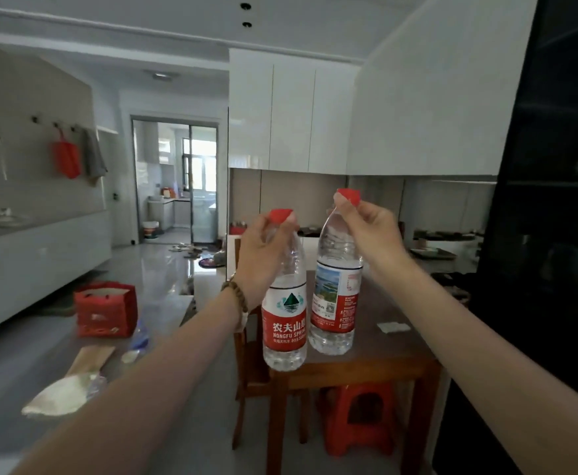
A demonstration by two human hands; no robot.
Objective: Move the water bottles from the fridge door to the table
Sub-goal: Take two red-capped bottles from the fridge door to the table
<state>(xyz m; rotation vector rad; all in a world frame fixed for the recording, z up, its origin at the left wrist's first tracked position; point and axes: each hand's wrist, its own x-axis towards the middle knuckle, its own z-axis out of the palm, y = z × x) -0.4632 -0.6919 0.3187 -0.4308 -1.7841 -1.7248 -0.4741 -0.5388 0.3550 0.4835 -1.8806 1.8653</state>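
Two clear water bottles with red caps and red labels hang in the air in front of me. My left hand (263, 248) grips the left water bottle (284, 323) by its neck, just under the cap. My right hand (369, 228) pinches the right water bottle (335, 303) at its cap. Both bottles hang upright side by side, over the near edge of the wooden table (383, 351). The dark fridge (548, 234) fills the right edge of the view.
A wooden chair (246, 365) stands at the table's left side and a red plastic stool (359, 416) under it. A small white paper (393, 326) lies on the table. To the left, a grey counter (23, 354) holds a red gift bag (105, 310) and wrapped items.
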